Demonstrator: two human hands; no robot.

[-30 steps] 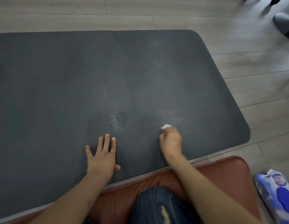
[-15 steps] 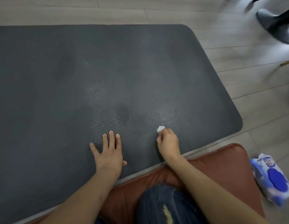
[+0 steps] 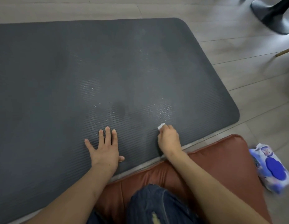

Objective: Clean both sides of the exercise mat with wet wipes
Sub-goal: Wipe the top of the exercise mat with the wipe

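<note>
A dark grey ribbed exercise mat lies flat on the floor and fills most of the view. Wet shiny streaks show on it ahead of both hands. My left hand rests flat on the mat near its front edge, fingers spread and straight. My right hand is curled round a small white wet wipe, pressing it on the mat to the right of the left hand; only a corner of the wipe shows.
A blue and white pack of wet wipes lies on the wooden floor at the right. I sit on a brown leather cushion at the mat's front edge. A black chair base stands at the top right.
My right hand with the wipe has shifted slightly left on the mat. The left hand has stayed flat in place. The camera view has swung, so the mat and pack sit differently in the frame.
</note>
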